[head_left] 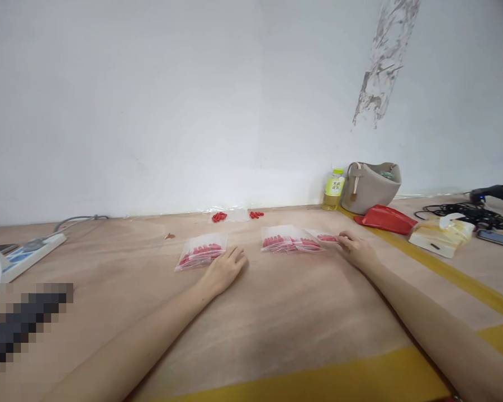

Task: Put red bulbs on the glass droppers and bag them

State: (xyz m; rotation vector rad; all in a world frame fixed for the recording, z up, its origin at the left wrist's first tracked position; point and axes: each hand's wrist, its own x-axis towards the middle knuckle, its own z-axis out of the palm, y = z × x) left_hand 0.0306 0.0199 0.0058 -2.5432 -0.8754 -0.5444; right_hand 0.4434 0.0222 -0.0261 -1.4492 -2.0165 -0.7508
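Note:
My left hand [228, 269] lies on the tabletop with its fingers stretched out, at the right edge of a clear plastic bag [202, 251] that has red pieces in it. Its fingertips are partly turned away from view. Further right, my right hand [355, 247] has thumb and fingers closed at the end of a small clear bag [327, 238] with red pieces inside. That bag touches or overlaps a group of similar filled bags [291, 239] lying flat between my hands.
By the wall lie two heaps of red pieces, a left one [219, 216] and a right one [256, 215]. A bottle [333, 191], a grey bag [371, 187], a red pouch [385, 219] and a tissue pack [442, 234] stand right. A power strip [33, 257] is left.

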